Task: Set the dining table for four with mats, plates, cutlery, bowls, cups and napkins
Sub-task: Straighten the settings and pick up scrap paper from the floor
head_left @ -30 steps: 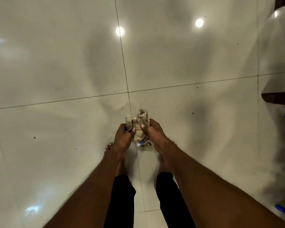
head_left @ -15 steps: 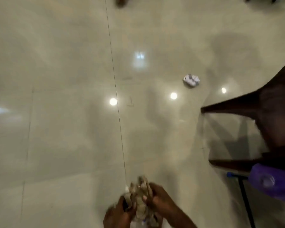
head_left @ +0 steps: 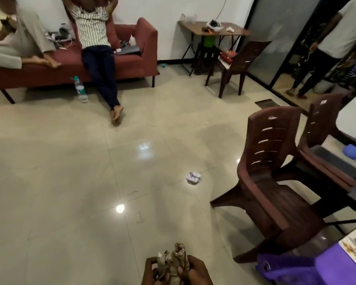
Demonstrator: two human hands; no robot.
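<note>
At the bottom edge of the head view both my hands hold a crumpled brownish patterned napkin [head_left: 175,258]. My left hand [head_left: 152,272] grips its left side, and my right hand [head_left: 195,271] pinches its right side with the thumb on top. Another crumpled white paper [head_left: 193,177] lies on the tiled floor ahead. At the right edge, part of the dining table [head_left: 351,118] shows. A purple mat with a patterned border [head_left: 337,262] lies at the bottom right.
Brown plastic chairs [head_left: 271,182] stand right of me by the table. A red sofa [head_left: 119,60] with two seated people is at the back left, a water bottle [head_left: 80,89] on the floor before it. A small side table [head_left: 214,30] and another chair stand at the back.
The view has lifted from the floor and my feet to the room. My hands still hold the crumpled napkin and now sit at the bottom edge.
</note>
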